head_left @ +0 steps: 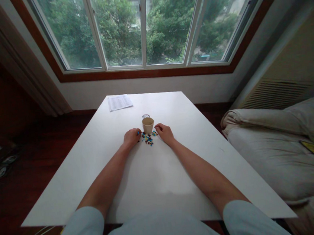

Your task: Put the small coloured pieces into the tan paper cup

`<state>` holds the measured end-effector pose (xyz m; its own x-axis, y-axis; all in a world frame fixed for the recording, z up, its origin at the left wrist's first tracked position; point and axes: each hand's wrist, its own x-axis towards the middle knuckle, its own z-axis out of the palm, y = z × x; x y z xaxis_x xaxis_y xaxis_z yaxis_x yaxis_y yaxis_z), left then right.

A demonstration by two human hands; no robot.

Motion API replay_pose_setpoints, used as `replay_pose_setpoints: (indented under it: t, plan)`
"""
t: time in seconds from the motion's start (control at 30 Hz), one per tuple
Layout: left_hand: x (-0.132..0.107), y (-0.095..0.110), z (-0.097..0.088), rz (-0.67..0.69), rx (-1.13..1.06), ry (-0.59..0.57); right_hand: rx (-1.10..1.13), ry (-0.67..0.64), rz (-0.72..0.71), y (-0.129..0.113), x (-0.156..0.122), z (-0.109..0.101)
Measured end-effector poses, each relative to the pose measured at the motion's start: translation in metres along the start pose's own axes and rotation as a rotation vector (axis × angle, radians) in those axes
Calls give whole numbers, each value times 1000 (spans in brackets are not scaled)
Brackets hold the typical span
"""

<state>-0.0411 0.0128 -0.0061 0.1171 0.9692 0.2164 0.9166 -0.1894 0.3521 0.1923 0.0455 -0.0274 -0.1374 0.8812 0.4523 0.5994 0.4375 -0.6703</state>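
Observation:
A small beige paper cup [148,125] stands upright on the white table [100,168], past the middle. In front of it lies a little heap of several tiny coloured beads [148,138], blue, red and yellow. My left hand [131,137] rests on the table at the heap's left edge, fingers curled, fingertips touching the beads. My right hand [164,132] rests at the heap's right edge, fingers curled in a pinch at the beads. What either hand holds is too small to see. A thin wire ring [145,115] lies just behind the cup.
A printed sheet of paper [120,102] lies at the table's far left corner. A bed with pale bedding [283,149] stands close on the right. A wide window [141,25] fills the wall beyond. Dark wooden floor [37,152] lies to the left.

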Motion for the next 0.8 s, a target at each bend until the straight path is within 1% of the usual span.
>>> replay_pose_setpoints:
  t: [0.13, 0.23, 0.33, 0.4, 0.5, 0.6, 0.73, 0.8]
  plan:
    - [1, -1, 1, -16, 4, -2, -6, -4, 10, -2, -1, -1]
    - [1, -1, 1, -5, -1, -8, -2, -8, 10, -3, -1, -2]
    - [0, 0, 1, -4, -22, 7, -1, -7, 1, -2, -1, -2]
    - [-1, 0, 1, -11, -53, 44, -6, -7, 4, -2, -1, -1]
    - [0, 2, 1, -14, -148, 145, -1, -5, -5, 0, 0, -1]
    - [5, 3, 3, -75, -358, 223, 7, 1, -12, 1, -1, 0]
    - [14, 7, 6, -244, -874, 239, 2, -5, 2, 1, -1, -1]
    - [18, 10, 6, -290, -1102, 239, -4, -11, 6, 0, -1, -1]
